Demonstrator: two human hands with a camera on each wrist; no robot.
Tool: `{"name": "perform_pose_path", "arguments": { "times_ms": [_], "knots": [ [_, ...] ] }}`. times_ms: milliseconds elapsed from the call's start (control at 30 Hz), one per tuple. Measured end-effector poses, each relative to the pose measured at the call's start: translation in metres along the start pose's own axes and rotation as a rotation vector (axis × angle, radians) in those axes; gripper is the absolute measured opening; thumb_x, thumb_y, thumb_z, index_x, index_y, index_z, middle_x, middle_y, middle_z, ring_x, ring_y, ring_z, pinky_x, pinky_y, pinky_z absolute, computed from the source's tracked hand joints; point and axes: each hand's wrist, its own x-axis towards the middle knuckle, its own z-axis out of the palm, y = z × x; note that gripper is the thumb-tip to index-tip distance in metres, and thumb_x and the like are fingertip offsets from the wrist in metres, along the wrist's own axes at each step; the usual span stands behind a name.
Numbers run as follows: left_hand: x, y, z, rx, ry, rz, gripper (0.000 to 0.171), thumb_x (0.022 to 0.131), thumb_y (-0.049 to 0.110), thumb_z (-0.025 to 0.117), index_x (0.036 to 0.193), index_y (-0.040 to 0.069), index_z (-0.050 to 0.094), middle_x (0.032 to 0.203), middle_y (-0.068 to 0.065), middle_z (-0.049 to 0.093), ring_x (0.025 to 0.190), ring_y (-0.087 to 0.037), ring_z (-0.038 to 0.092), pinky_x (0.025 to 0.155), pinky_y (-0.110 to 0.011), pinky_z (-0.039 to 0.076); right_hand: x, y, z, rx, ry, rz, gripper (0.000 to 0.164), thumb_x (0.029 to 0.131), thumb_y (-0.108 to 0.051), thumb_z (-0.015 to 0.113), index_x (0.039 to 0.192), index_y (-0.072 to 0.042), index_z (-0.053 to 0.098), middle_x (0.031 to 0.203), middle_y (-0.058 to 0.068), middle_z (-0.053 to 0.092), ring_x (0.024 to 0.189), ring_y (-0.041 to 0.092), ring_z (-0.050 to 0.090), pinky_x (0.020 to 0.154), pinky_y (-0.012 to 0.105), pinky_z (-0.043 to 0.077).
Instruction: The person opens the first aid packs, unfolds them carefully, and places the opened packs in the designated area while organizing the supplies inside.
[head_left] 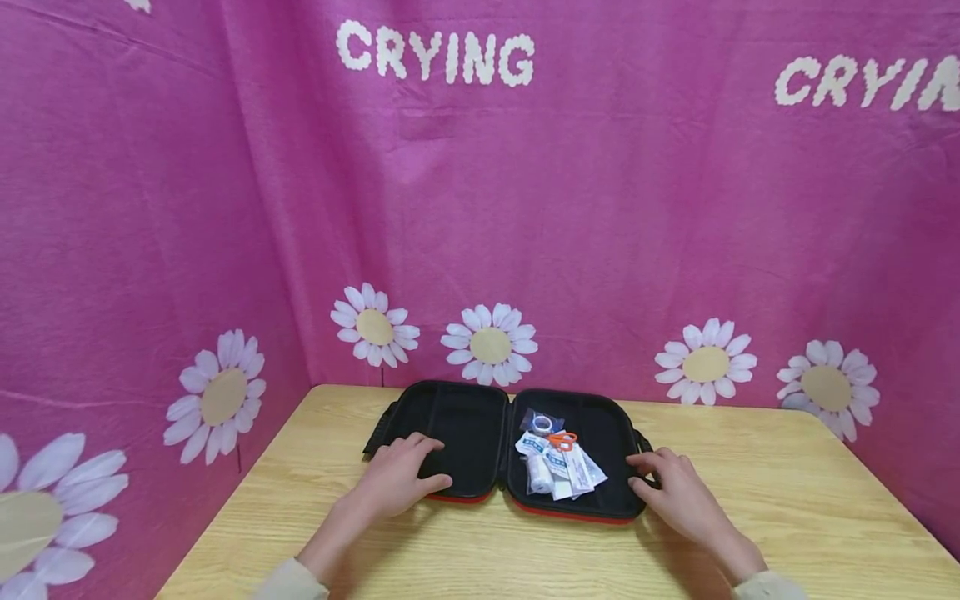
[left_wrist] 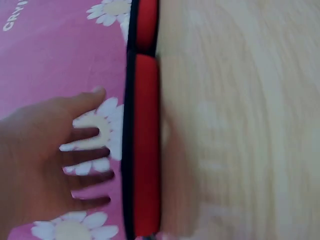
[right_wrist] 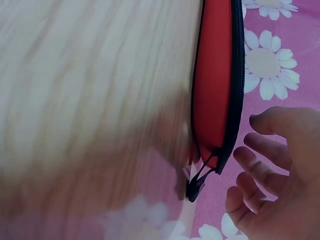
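Note:
A zip-up case [head_left: 468, 433] with a black lining and red shell lies unfolded on the table. Its right half holds orange-handled scissors [head_left: 562, 441], a tape roll [head_left: 542, 425] in a clear bag, a white rolled bandage [head_left: 538, 473] and several white packets [head_left: 579, 472]. My left hand [head_left: 401, 473] hovers over the left half, fingers spread, holding nothing. Beside the right edge is my right hand [head_left: 678, 487], its fingers loosely bent around empty space. In the right wrist view these fingers [right_wrist: 260, 167] are apart from the zipped rim, near a dangling zipper pull [right_wrist: 196, 187].
The case stands on a light wooden table [head_left: 750, 475]. A pink cloth [head_left: 592, 208] with daisies and white lettering hangs behind it and along the left side. A black handle [head_left: 377, 432] sticks out from the case's left edge.

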Motion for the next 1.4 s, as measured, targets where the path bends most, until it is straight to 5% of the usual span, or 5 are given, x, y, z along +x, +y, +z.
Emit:
{"name": "perform_pose_path", "arguments": {
  "times_ms": [167, 567, 733, 967, 1400],
  "knots": [
    [0.014, 0.011, 0.017, -0.082, -0.043, 0.112, 0.056, 0.089, 0.05, 0.068, 0.134, 0.018, 0.059, 0.133, -0.001, 0.059, 0.122, -0.026, 0.055, 0.104, -0.053, 0.041, 0.005, -0.006, 0.001, 0.006, 0.018, -0.052, 0.024, 0.081, -0.01, 0.075, 0.104, -0.004, 0.075, 0.085, 0.0, 0.066, 0.082, 0.019, 0.054, 0.081, 0.04, 0.039],
    [0.031, 0.041, 0.043, -0.086, -0.077, 0.19, 0.066, 0.089, 0.054, 0.067, 0.146, 0.027, 0.048, 0.13, 0.003, 0.059, 0.118, -0.015, 0.057, 0.098, -0.044, 0.048, 0.011, -0.018, 0.004, 0.052, -0.06, 0.007, 0.023, 0.086, -0.011, 0.074, 0.108, -0.007, 0.074, 0.084, -0.004, 0.064, 0.084, 0.014, 0.051, 0.076, 0.033, 0.04],
    [0.032, 0.053, 0.051, 0.012, -0.057, 0.154, 0.071, 0.084, 0.065, 0.065, 0.142, 0.025, 0.054, 0.122, 0.003, 0.061, 0.11, -0.015, 0.061, 0.085, -0.039, 0.053, 0.017, -0.024, 0.009, 0.099, -0.097, 0.005, 0.024, 0.086, -0.01, 0.072, 0.109, -0.004, 0.073, 0.084, -0.003, 0.066, 0.079, 0.011, 0.054, 0.071, 0.026, 0.043],
    [0.032, 0.063, 0.053, 0.115, -0.026, 0.122, 0.066, 0.083, 0.066, 0.066, 0.13, 0.02, 0.067, 0.118, 0.002, 0.067, 0.107, -0.019, 0.065, 0.086, -0.039, 0.053, 0.024, -0.031, 0.015, 0.113, -0.137, 0.068, 0.022, 0.086, -0.013, 0.073, 0.105, -0.004, 0.074, 0.087, 0.0, 0.068, 0.081, 0.013, 0.057, 0.073, 0.029, 0.045],
    [0.035, 0.066, 0.046, 0.112, -0.041, 0.087, 0.066, 0.078, 0.068, 0.069, 0.128, 0.025, 0.069, 0.119, 0.002, 0.072, 0.108, -0.018, 0.066, 0.079, -0.038, 0.052, 0.029, -0.023, 0.026, 0.158, -0.163, 0.07, 0.033, 0.078, -0.024, 0.082, 0.104, -0.005, 0.075, 0.083, -0.002, 0.064, 0.08, 0.012, 0.056, 0.072, 0.026, 0.044]
  ]
}}
